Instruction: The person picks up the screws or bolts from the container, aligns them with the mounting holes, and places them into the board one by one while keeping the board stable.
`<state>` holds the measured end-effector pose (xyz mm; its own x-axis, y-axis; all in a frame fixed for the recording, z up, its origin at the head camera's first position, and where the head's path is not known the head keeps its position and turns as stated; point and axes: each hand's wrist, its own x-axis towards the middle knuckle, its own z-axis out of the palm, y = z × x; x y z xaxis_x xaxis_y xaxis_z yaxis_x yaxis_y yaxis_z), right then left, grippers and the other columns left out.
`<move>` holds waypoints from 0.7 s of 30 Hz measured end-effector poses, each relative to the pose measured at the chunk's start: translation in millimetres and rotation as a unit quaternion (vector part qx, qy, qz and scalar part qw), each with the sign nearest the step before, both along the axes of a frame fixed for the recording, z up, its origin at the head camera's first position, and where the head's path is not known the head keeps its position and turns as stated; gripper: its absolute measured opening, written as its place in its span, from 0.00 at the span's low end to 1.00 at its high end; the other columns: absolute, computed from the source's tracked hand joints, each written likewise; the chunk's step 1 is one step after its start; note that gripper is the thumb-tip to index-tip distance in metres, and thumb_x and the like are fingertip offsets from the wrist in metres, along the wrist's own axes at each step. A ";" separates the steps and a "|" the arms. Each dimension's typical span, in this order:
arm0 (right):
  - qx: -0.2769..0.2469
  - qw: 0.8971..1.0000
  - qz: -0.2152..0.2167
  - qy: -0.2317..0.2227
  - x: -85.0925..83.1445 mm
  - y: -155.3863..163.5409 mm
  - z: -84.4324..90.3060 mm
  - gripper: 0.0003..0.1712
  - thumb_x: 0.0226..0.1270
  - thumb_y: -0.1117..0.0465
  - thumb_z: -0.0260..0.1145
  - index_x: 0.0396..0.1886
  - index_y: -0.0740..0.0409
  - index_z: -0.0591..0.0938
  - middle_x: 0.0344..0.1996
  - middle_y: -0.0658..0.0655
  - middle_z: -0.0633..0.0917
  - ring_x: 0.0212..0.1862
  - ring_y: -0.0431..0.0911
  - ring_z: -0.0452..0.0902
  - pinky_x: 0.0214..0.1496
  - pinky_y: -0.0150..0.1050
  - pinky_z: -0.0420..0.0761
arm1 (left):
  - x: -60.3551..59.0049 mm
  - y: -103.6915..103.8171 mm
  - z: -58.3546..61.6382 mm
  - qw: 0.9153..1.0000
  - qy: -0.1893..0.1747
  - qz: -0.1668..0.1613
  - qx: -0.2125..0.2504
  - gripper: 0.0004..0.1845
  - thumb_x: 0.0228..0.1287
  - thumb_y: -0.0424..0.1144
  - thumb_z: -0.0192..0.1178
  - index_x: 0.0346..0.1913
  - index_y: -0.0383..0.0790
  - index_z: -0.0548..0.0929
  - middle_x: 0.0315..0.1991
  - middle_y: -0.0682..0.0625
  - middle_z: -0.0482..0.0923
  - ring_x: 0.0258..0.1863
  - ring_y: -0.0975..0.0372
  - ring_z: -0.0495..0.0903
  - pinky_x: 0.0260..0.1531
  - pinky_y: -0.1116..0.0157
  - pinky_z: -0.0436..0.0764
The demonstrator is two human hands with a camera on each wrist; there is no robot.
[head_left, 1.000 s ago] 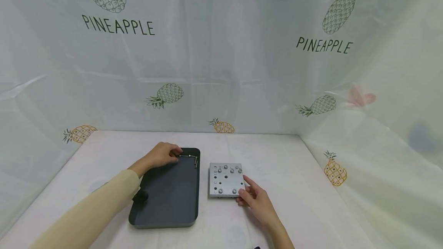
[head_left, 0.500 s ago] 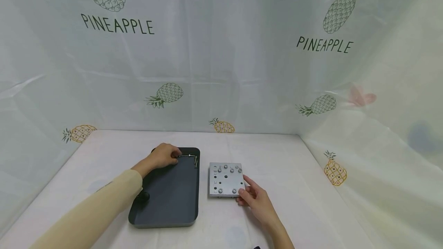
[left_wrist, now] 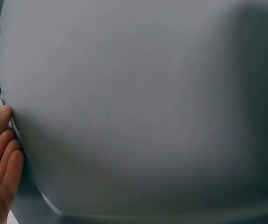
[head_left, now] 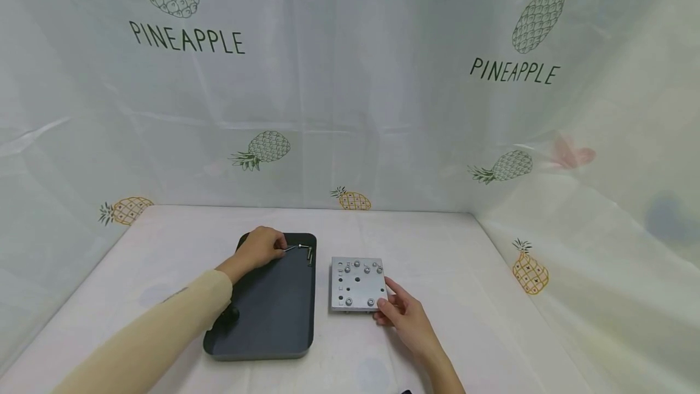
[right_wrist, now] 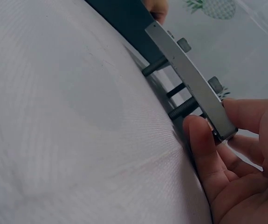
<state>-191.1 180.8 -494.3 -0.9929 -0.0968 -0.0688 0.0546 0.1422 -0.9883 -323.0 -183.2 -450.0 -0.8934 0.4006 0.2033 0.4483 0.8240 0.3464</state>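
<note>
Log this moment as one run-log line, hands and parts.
left hand: pinches hex key in dark tray | right hand: grips metal plate corner | bolts: in tray's far corner

Left arm: extended forward and slightly rightward from the lower left of the head view; forearm covered by a cream long sleeve to the wrist.
Left hand [head_left: 259, 247]: palm down, knuckles up, fingers [left_wrist: 1, 158] curled together, fingertips pinching a thin metal rod.
Right arm: bare forearm entering from the bottom edge, angled up and to the left.
Right hand [head_left: 404, 314]: palm turned inward, fingers loosely bent; thumb [right_wrist: 203, 154] below and fingertips above, gripping the near right corner of a flat grey metal plate.
Hand spacing: well apart.
</note>
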 end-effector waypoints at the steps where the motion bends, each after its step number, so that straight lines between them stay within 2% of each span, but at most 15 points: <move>1: 0.000 1.000 0.000 0.000 0.1 0.0 0.0 0.39 0.79 0.60 0.68 0.83 0.61 0.64 0.50 0.64 0.85 0.44 0.51 0.88 0.49 0.37 0.88 | 0.3 1.0 -0.5 1.000 0.001 0.005 0.002 0.02 0.64 0.31 0.73 0.38 0.36 0.90 0.33 0.48 0.87 0.35 0.56 0.84 0.43 0.52 0.84; 6: 0.003 1.000 -0.002 -0.001 0.3 -0.5 -0.3 0.39 0.79 0.59 0.68 0.83 0.61 0.64 0.51 0.64 0.85 0.44 0.51 0.89 0.48 0.37 0.88 | -1.5 3.1 -6.1 1.000 0.015 0.020 0.004 0.02 0.65 0.32 0.73 0.36 0.36 0.90 0.31 0.49 0.86 0.33 0.57 0.83 0.41 0.53 0.83; 13: 0.001 1.000 -0.003 -0.001 -0.2 -0.4 -1.7 0.39 0.79 0.60 0.68 0.83 0.61 0.64 0.51 0.64 0.85 0.44 0.51 0.88 0.48 0.37 0.88 | -7.4 -1.7 -13.4 0.999 0.025 0.019 0.012 0.02 0.67 0.31 0.70 0.37 0.36 0.89 0.31 0.50 0.86 0.31 0.59 0.81 0.39 0.54 0.83; 21: 0.009 1.000 -0.005 -0.001 -0.5 -0.2 -2.4 0.39 0.79 0.59 0.68 0.83 0.60 0.64 0.51 0.63 0.85 0.43 0.50 0.89 0.48 0.36 0.88 | -9.0 -9.0 -10.1 0.998 0.014 0.005 0.053 0.03 0.67 0.29 0.69 0.39 0.40 0.88 0.32 0.50 0.87 0.33 0.59 0.84 0.40 0.52 0.82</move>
